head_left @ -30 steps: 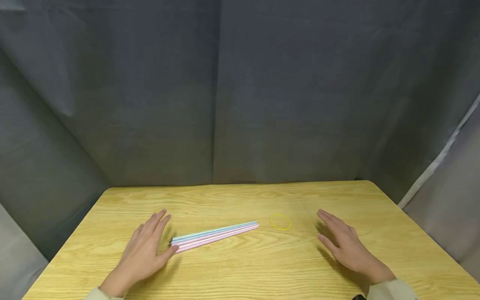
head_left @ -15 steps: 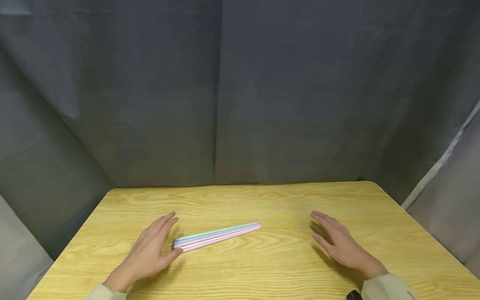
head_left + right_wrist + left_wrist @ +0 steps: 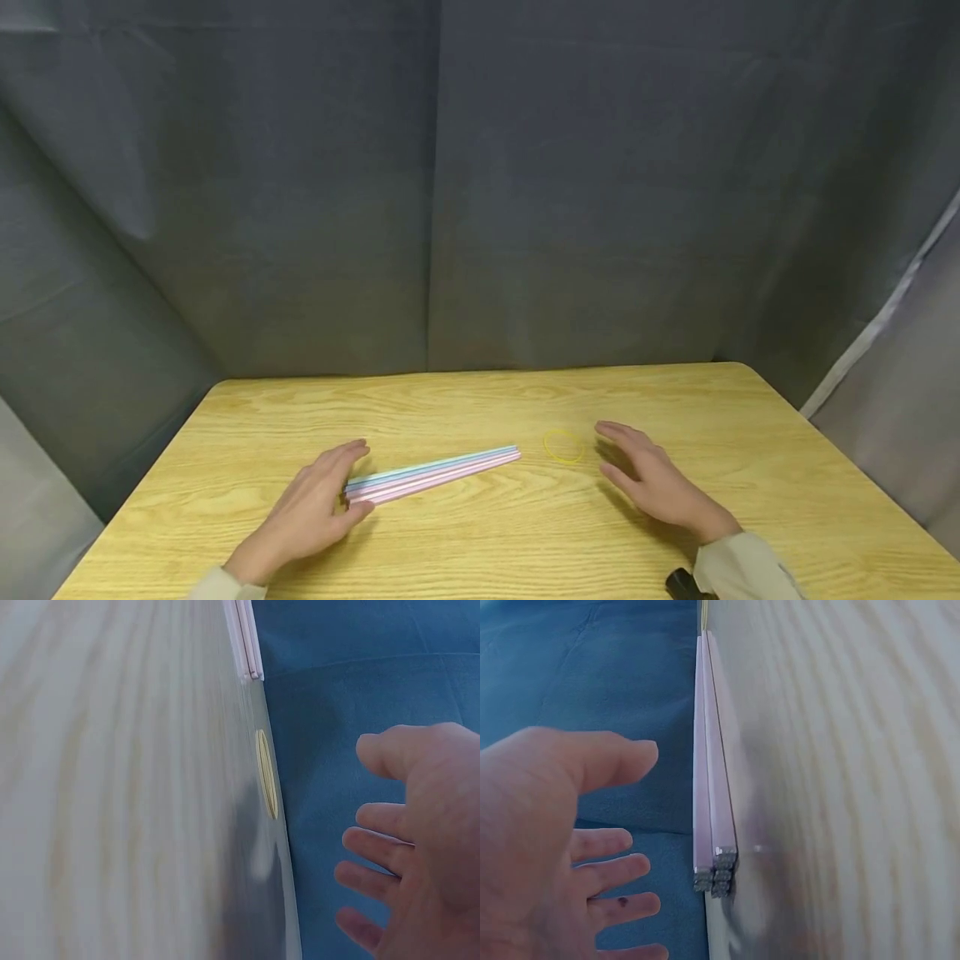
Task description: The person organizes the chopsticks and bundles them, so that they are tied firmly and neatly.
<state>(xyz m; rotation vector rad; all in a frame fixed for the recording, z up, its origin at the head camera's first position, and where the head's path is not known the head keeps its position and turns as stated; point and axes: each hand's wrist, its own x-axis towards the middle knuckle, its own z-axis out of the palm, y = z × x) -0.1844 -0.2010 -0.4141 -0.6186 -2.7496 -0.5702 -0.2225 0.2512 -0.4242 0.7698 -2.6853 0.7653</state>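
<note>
Several long, thin pastel sticks (image 3: 435,475), blue to pink, lie side by side on the wooden table. Their left ends show dark grey tips in the left wrist view. My left hand (image 3: 309,508) hovers over those ends with fingers extended and thumb apart, and in the left wrist view it does not touch the sticks. A yellow rubber band (image 3: 267,776) lies flat as a loop just past the sticks' right ends. To the right of the band, my right hand (image 3: 651,482) is held above the table, fingers spread and holding nothing.
The light wood table (image 3: 465,558) has rounded far corners. Dark grey curtains (image 3: 570,208) hang behind it and on both sides. A black object (image 3: 682,583) sits at the right sleeve cuff.
My right hand has moved left, closer to the rubber band. The left hand has shifted slightly right and lower over the sticks' ends. Sticks and band stay in place.
</note>
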